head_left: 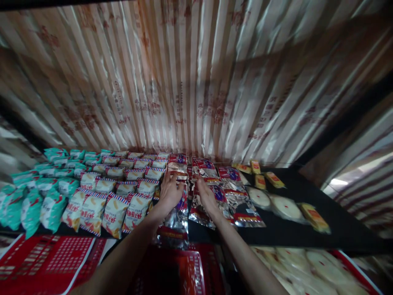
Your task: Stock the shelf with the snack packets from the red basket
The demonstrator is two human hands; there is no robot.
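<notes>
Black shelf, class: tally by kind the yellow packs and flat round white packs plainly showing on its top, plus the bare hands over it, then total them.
Yellow packs: 5
Flat round white packs: 2
Hands: 2 (left hand, right hand)
Total: 9

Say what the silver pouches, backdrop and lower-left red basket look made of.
Silver pouches: likely foil or metallised film, shiny; bright glints on crinkles.
Backdrop: perhaps thin plastic sheeting, semi-gloss; pleats catch light in streaks, though coated fabric is possible.
Red basket: probably moulded plastic; uniform red, regular slots; blur leaves finish unclear.
</notes>
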